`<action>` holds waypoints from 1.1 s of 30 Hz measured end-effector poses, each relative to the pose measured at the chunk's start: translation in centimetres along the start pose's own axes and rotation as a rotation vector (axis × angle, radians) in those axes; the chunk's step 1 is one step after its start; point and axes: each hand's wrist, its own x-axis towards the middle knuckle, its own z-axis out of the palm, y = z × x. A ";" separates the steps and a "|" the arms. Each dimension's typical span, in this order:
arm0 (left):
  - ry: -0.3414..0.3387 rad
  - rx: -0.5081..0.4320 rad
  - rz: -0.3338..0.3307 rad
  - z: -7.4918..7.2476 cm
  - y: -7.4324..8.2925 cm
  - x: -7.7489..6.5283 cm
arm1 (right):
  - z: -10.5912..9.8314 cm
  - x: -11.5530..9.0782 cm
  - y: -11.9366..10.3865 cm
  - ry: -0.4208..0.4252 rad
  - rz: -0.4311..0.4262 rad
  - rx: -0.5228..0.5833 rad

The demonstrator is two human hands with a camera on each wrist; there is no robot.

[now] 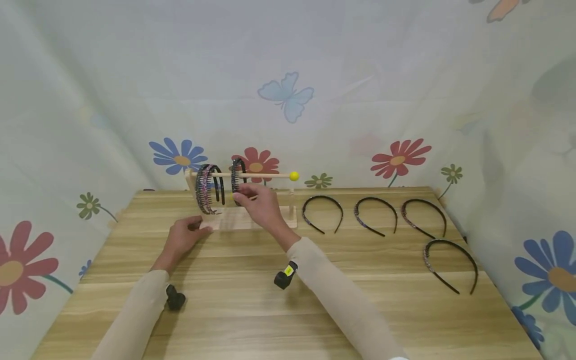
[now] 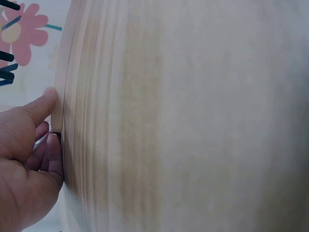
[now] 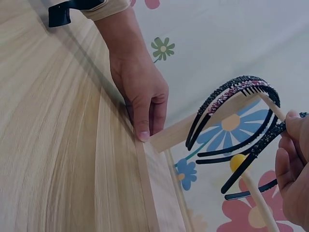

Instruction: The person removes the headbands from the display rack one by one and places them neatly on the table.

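Observation:
A black toothed headband [image 1: 235,176] with dark glitter hangs over the rod [image 1: 272,175] of a wooden rack [image 1: 234,220]. My right hand [image 1: 264,207] pinches its front arm between thumb and fingers. Farther left on the same rod hang two more headbands, a dark one [image 3: 217,93] and a pink-sequined one [image 3: 236,89]. At the front left corner of the rack's base, my left hand [image 1: 183,237] grips the wood, thumb [image 2: 46,99] against its edge. A yellow ball [image 1: 294,176] caps the rod's right end.
Right of the rack, several black headbands lie on the wood-grain table [image 1: 252,310]: one near the rack [image 1: 322,197], others farther right, and one [image 1: 454,244] closer to the front. A flower-printed cloth [image 1: 342,130] stands behind and along both sides.

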 end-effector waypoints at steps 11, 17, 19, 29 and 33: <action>0.003 0.006 0.015 0.0 0.4 -0.2 | -2.0 -0.2 -0.1 0.010 -0.026 -0.004; 0.005 0.008 0.018 -0.1 0.5 -0.3 | -3.1 -0.3 -0.8 0.019 -0.065 -0.020; 0.006 0.009 0.020 -0.1 0.6 -0.3 | -3.5 -0.2 -1.1 0.032 -0.075 -0.017; 0.000 0.002 0.018 -0.1 0.7 -0.2 | -5.5 0.0 -2.1 0.084 -0.133 -0.003; -0.007 0.005 0.015 -0.2 0.7 -0.3 | -6.3 -0.1 -2.3 0.105 -0.162 -0.007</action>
